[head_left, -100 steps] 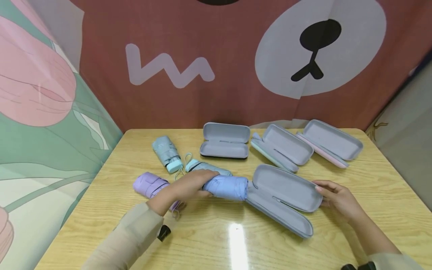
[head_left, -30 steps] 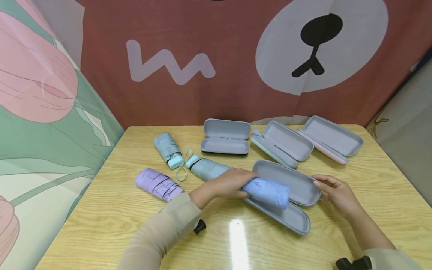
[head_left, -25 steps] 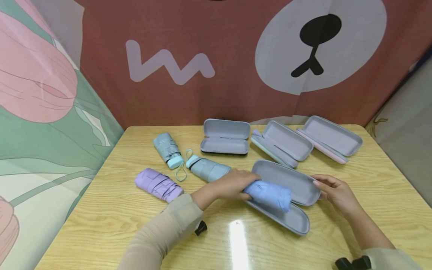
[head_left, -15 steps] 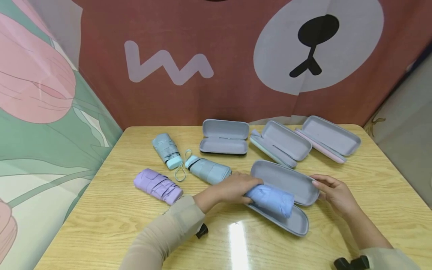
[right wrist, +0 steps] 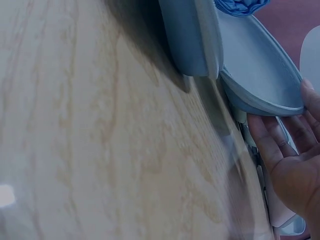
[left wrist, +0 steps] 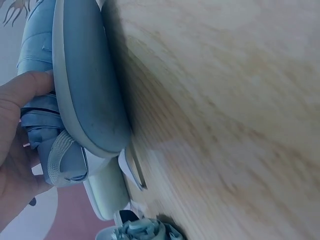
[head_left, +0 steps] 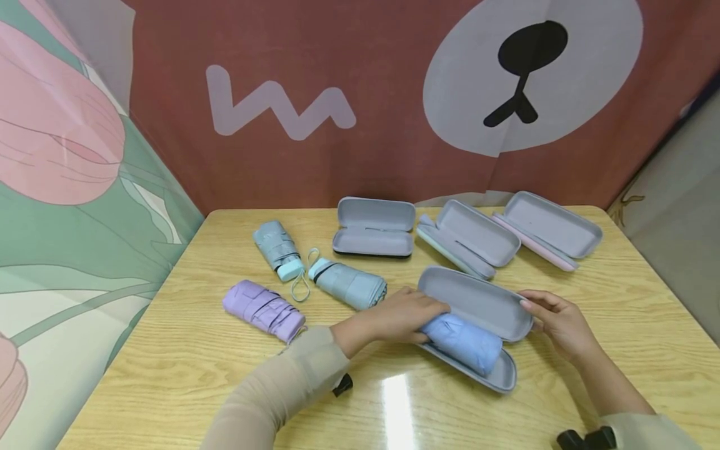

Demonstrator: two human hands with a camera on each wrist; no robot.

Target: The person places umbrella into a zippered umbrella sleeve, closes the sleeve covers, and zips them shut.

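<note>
A blue folded umbrella (head_left: 465,345) lies along the lower half of an opened grey hard case (head_left: 478,303) in the head view. My left hand (head_left: 402,314) grips the umbrella's left end. In the left wrist view the thumb and fingers of that hand (left wrist: 20,115) wrap the umbrella (left wrist: 37,55) beside its wrist loop, against the case's outer wall (left wrist: 90,75). My right hand (head_left: 565,328) holds the right end of the case's lid. The right wrist view shows its thumb on the rim of the lid (right wrist: 265,65) and its fingers underneath.
On the left lie a purple folded umbrella (head_left: 264,310) and two grey-green ones, the upper umbrella (head_left: 278,250) and the lower umbrella (head_left: 349,284). Along the back stand more opened cases: a black-bottomed case (head_left: 374,240), a mint-edged case (head_left: 478,234) and a pink-edged case (head_left: 554,225).
My left hand has carried the blue umbrella rightward from the case's left end, then down into its lower half. My right hand has stayed at the lid's end.
</note>
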